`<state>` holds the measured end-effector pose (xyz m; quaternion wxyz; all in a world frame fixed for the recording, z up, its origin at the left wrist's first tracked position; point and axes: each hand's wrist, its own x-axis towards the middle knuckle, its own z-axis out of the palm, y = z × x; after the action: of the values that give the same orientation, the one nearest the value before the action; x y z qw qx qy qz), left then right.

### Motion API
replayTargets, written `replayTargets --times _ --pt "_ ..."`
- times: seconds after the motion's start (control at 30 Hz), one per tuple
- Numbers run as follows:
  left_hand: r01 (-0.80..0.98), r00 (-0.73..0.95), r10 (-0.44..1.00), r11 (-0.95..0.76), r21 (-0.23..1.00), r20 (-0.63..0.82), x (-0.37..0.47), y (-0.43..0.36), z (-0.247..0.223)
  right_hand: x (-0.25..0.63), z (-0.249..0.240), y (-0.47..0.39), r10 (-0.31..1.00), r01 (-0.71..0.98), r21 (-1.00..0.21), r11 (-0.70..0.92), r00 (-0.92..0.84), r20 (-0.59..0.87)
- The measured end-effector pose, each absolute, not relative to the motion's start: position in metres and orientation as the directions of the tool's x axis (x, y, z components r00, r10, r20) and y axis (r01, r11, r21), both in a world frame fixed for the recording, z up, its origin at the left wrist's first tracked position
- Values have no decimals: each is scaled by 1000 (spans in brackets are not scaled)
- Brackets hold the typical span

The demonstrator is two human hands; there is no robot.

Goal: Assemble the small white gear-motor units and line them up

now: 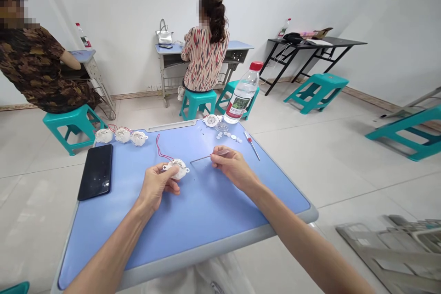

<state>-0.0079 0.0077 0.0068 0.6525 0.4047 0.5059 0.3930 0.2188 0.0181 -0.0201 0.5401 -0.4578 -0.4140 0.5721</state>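
Observation:
My left hand [159,183] grips a round white motor [179,168] with side tabs, thumb on its face; red wires [160,149] rise from it. In my right hand [231,165] is a thin screwdriver [201,159] with a clear handle, pinched between thumb and fingers. Its shaft points left toward the motor, and the tip is a little apart from it. Both hands are over the blue desk [206,220]. Beyond my right hand lie several small white round parts [233,137] and a second screwdriver [252,145] with a red and white handle.
A black phone [96,172] lies at the desk's left, below several wired white motors [122,135]. Another motor [212,121] and a water bottle [243,94] stand at the far edge. Two people sit on green stools [197,101] ahead.

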Motion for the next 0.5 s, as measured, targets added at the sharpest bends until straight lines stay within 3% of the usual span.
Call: replayTargets --times 0.1,0.23,0.37,0.5 --pt "-111 181 921 369 923 -346 -8 8 6 220 -17 35 983 -469 -868 -164 1 -185" --pt "-111 175 920 372 922 -351 -9 9 2 213 0 59 990 -490 -865 -107 30 -140" --pt "-113 184 917 378 919 -355 -10 9 -1 192 26 61 969 -387 -890 242 147 199" --pt "-120 182 911 394 911 -370 -10 9 0 176 40 37 819 -52 -818 573 87 568"
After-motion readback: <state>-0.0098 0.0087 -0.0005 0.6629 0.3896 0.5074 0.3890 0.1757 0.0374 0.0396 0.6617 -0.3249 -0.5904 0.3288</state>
